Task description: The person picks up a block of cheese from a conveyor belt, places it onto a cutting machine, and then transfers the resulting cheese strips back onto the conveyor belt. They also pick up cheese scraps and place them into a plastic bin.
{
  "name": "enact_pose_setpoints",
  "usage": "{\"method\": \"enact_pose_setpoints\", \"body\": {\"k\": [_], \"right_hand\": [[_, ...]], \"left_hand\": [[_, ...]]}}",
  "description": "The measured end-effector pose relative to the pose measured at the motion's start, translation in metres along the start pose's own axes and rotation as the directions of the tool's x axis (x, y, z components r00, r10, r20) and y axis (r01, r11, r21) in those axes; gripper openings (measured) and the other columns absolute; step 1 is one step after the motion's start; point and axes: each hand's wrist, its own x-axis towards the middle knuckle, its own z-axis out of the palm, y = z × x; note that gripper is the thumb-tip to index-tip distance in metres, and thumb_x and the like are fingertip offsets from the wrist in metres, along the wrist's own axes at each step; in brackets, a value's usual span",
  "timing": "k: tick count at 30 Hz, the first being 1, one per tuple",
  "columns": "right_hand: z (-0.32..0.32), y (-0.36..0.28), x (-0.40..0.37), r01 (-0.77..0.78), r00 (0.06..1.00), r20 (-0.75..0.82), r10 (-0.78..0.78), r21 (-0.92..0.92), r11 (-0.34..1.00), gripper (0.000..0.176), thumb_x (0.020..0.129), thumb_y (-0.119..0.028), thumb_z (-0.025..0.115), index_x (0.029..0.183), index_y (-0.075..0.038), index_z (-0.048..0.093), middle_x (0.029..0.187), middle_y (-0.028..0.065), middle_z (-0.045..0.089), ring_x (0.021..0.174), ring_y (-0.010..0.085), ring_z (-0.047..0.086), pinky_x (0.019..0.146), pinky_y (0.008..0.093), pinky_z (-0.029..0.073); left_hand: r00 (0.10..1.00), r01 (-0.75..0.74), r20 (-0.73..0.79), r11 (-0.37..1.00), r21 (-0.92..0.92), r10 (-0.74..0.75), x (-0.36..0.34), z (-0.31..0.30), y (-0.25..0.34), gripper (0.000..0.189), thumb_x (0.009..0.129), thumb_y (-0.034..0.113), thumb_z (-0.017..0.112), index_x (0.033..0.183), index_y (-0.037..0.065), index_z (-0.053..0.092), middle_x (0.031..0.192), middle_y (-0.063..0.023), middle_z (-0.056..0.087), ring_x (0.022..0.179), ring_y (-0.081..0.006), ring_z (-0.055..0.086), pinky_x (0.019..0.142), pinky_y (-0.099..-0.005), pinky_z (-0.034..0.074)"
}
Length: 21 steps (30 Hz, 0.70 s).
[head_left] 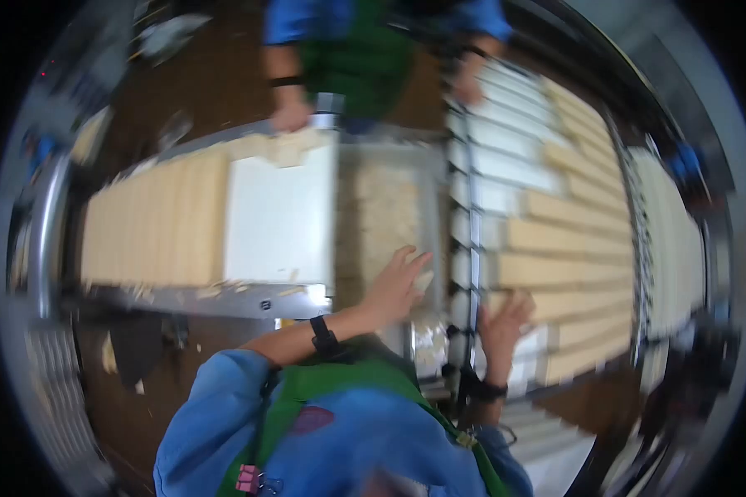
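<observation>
My left hand (pixel 396 286), with a dark band at the wrist, hovers over a long metal trough (pixel 435 199) between two work surfaces. Its fingers are spread; a small pale patch beside them is too blurred to identify. Pale, crumbly-looking scraps (pixel 385 207) lie in the trough. My right hand (pixel 506 319) is at the near end of a slatted conveyor (pixel 493 166), fingers apart, beside the ends of several pale yellow strips (pixel 564 269). Blur hides whether it touches a strip. The strips lie side by side across white sections.
Opposite me a person in a green apron has one hand (pixel 290 116) on a ragged pale sheet piece (pixel 286 147) and the other hand (pixel 468 87) at the conveyor's far end. On the left, a pale yellow sheet (pixel 157 224) lies beside a white belt (pixel 280 219).
</observation>
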Motion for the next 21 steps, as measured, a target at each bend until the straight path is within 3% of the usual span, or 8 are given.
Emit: {"method": "enact_pose_setpoints", "body": {"k": [3, 5, 7, 11, 13, 16, 19, 21], "right_hand": [[-0.005, -0.067, 0.036, 0.246, 0.968, -0.067, -0.241, 0.082, 0.966, 0.075, 0.101, -0.038, 0.066, 0.161, -0.003, 0.038, 0.164, 0.0308, 0.033, 0.155, 0.0482, 0.026, 0.124, 0.0672, 0.018], [-0.002, -0.127, 0.059, 0.435, 0.895, -0.180, -0.407, 0.161, 0.886, 0.071, 0.101, -0.033, 0.067, 0.159, -0.002, 0.041, 0.162, 0.0300, 0.037, 0.152, 0.0473, 0.032, 0.125, 0.0615, 0.023], [-0.007, -0.229, 0.074, 0.622, 0.756, -0.170, -0.632, 0.491, 0.611, 0.063, 0.099, -0.023, 0.071, 0.153, 0.000, 0.048, 0.155, 0.0268, 0.046, 0.143, 0.0439, 0.043, 0.122, 0.0498, 0.033], [0.020, -0.431, 0.087, 0.729, 0.449, -0.224, -0.865, 0.652, 0.209, 0.054, 0.096, -0.017, 0.072, 0.143, 0.004, 0.056, 0.136, 0.0260, 0.059, 0.131, 0.0437, 0.051, 0.114, 0.0481, 0.040], [0.043, -0.520, 0.087, 0.778, 0.319, -0.318, -0.893, 0.626, 0.055, 0.048, 0.093, -0.013, 0.073, 0.136, 0.005, 0.060, 0.126, 0.0253, 0.061, 0.121, 0.0436, 0.054, 0.108, 0.0529, 0.043], [0.079, -0.624, 0.091, 0.807, 0.271, -0.319, -0.908, 0.590, 0.033, 0.052, 0.092, -0.018, 0.074, 0.136, 0.005, 0.060, 0.125, 0.0247, 0.062, 0.120, 0.0427, 0.054, 0.107, 0.0532, 0.044], [0.105, -0.690, 0.097, 0.867, 0.285, -0.300, -0.910, 0.485, 0.112, 0.056, 0.091, -0.024, 0.075, 0.137, 0.005, 0.060, 0.126, 0.0241, 0.062, 0.122, 0.0420, 0.054, 0.107, 0.0528, 0.045], [0.113, -0.715, 0.100, 0.887, 0.289, -0.108, -0.951, 0.404, 0.223, 0.056, 0.093, -0.033, 0.072, 0.135, 0.003, 0.062, 0.128, 0.0224, 0.063, 0.125, 0.0418, 0.054, 0.107, 0.0529, 0.045]], "left_hand": [[0.930, 0.146, -0.365, 0.959, 0.243, -0.049, -0.041, -0.066, -0.052, 0.065, 0.091, 0.016, 0.071, 0.152, 0.011, 0.050, 0.150, -0.0262, 0.045, 0.135, -0.0442, 0.049, 0.111, -0.0515, 0.042], [0.724, 0.398, -0.685, 0.862, 0.314, -0.085, -0.080, -0.095, -0.102, 0.064, 0.089, 0.026, 0.076, 0.148, 0.010, 0.056, 0.148, -0.0253, 0.046, 0.137, -0.0434, 0.044, 0.113, -0.0579, 0.035], [0.474, 0.624, -0.869, 0.751, 0.217, -0.143, -0.114, -0.130, -0.130, 0.072, 0.086, 0.023, 0.080, 0.150, 0.007, 0.051, 0.146, -0.0278, 0.043, 0.133, -0.0442, 0.044, 0.112, -0.0590, 0.034], [0.112, 0.849, -0.953, 0.526, -0.056, -0.281, -0.164, -0.179, -0.162, 0.086, 0.085, 0.027, 0.084, 0.155, 0.004, 0.041, 0.148, -0.0279, 0.037, 0.132, -0.0462, 0.042, 0.112, -0.0606, 0.032], [0.086, 0.883, -0.959, 0.466, -0.052, -0.270, -0.176, -0.195, -0.178, 0.088, 0.083, 0.025, 0.086, 0.154, 0.001, 0.040, 0.146, -0.0283, 0.036, 0.130, -0.0476, 0.045, 0.110, -0.0578, 0.037], [0.165, 0.740, -0.938, 0.667, -0.087, -0.305, -0.182, -0.211, -0.192, 0.089, 0.079, 0.017, 0.089, 0.150, -0.002, 0.039, 0.135, -0.0284, 0.039, 0.120, -0.0496, 0.054, 0.099, -0.0501, 0.051], [0.169, 0.755, -0.908, 0.642, -0.131, -0.384, -0.178, -0.223, -0.185, 0.085, 0.079, 0.017, 0.088, 0.148, -0.003, 0.042, 0.132, -0.0282, 0.040, 0.118, -0.0471, 0.054, 0.099, -0.0489, 0.051], [0.146, 0.769, -0.901, 0.620, -0.156, -0.408, -0.174, -0.225, -0.183, 0.085, 0.078, 0.018, 0.089, 0.146, -0.002, 0.043, 0.131, -0.0265, 0.041, 0.115, -0.0463, 0.056, 0.096, -0.0490, 0.052]]}}
